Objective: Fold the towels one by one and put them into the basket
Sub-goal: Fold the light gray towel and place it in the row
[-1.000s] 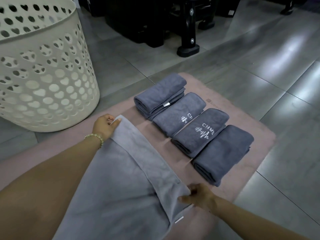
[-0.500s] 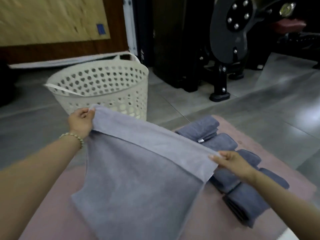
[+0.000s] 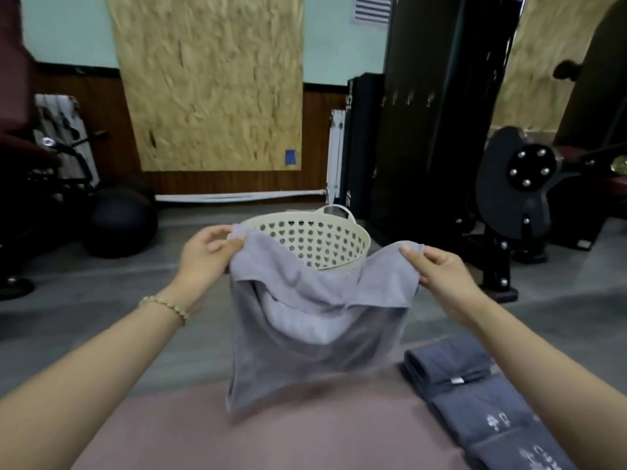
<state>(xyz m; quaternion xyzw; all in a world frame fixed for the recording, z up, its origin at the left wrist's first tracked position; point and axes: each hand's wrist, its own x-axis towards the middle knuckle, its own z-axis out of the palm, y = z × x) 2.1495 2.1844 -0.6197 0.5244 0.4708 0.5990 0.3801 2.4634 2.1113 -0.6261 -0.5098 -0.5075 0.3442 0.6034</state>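
off to the left a dark exercise ball (image 3: 118, 222) sits on the grey floor by the wall. the left hand (image 3: 203, 259), a beaded bracelet (image 3: 166, 305) on its wrist, is raised in front of the person, thumb and fingers (image 3: 234, 240) pinching the top left corner of the towel (image 3: 305, 337). the towel is pale lilac-grey and soft-looking. it hangs in the air between the two hands, doubled over so that a short flap droops down the front. its top edge sags in the middle and opens a loose pocket, and its lower edge is blurred just above the pink mat (image 3: 271, 439). right behind it stands the cream basket (image 3: 325, 242), its wall pierced with hearts and its near side hidden by the cloth. the right hand (image 3: 444, 276) pinches the top right corner the same way, fingers curled on the hem. low on the right, the folded towels (image 3: 451, 364), darker slate-blue, lie in a row on the mat, touching, some with white print. a black gym machine (image 3: 519, 188) stands beyond them.
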